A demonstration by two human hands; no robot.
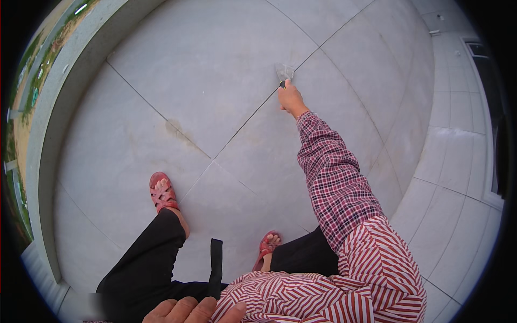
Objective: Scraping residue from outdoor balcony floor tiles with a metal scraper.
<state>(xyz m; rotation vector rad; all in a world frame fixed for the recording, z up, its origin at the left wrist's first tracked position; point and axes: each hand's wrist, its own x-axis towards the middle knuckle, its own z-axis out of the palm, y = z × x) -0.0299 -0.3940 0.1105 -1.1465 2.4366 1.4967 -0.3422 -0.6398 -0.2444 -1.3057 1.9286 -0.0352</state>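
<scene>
My right hand [291,98], its arm stretched forward in a checked sleeve, is closed round the handle of a putty knife [285,72]. The wide metal blade lies over or against a dark joint [258,108] between large grey floor tiles [226,72]. Pale residue marks the blade. At the bottom edge my left hand [194,311] is partly cut off by the picture; its fingers show near the black trousers and striped garment, and whether they hold anything is hidden.
My feet in red sandals [162,191] stand apart on the tiles. A low raised edge [60,101] curves along the left, with ground outside. On the right are a tiled wall [448,149] and a framed opening [490,121]. A brownish stain [177,128] crosses one joint.
</scene>
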